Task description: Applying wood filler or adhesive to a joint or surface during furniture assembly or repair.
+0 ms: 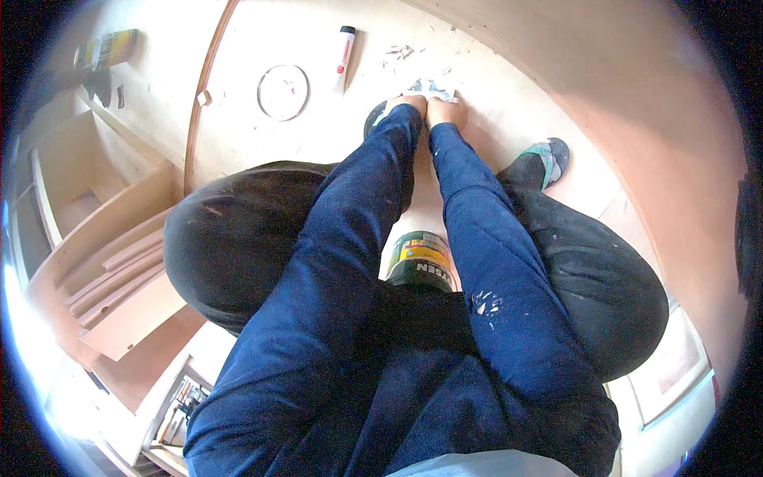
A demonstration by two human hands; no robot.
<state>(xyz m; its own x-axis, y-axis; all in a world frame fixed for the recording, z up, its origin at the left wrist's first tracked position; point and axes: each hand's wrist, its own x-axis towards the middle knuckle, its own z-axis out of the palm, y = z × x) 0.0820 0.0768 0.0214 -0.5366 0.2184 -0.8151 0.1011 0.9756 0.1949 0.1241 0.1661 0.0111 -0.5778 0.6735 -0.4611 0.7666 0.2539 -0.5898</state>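
Observation:
My left hand (411, 103) and my right hand (447, 113) are side by side, far out in front of me, with fingers curled inward. Between and just beyond them shows a crumpled whitish-grey piece (431, 88), perhaps a sheet or film. Both hands appear closed on it, though the fingertips are hidden. To the left of the hands lies a white tube (344, 60) with a black cap and red print. Further left, a thin dark ring (283, 93) rests on the pale floor.
A dark green tub (421, 258) with a yellow band stands between my legs. Small scraps (400, 52) lie beyond my hands. Wooden boards (131, 278) and an open drawer-like box (83, 171) are on the left. My sandalled foot (552, 159) is at right, beside a curved wall (636, 119).

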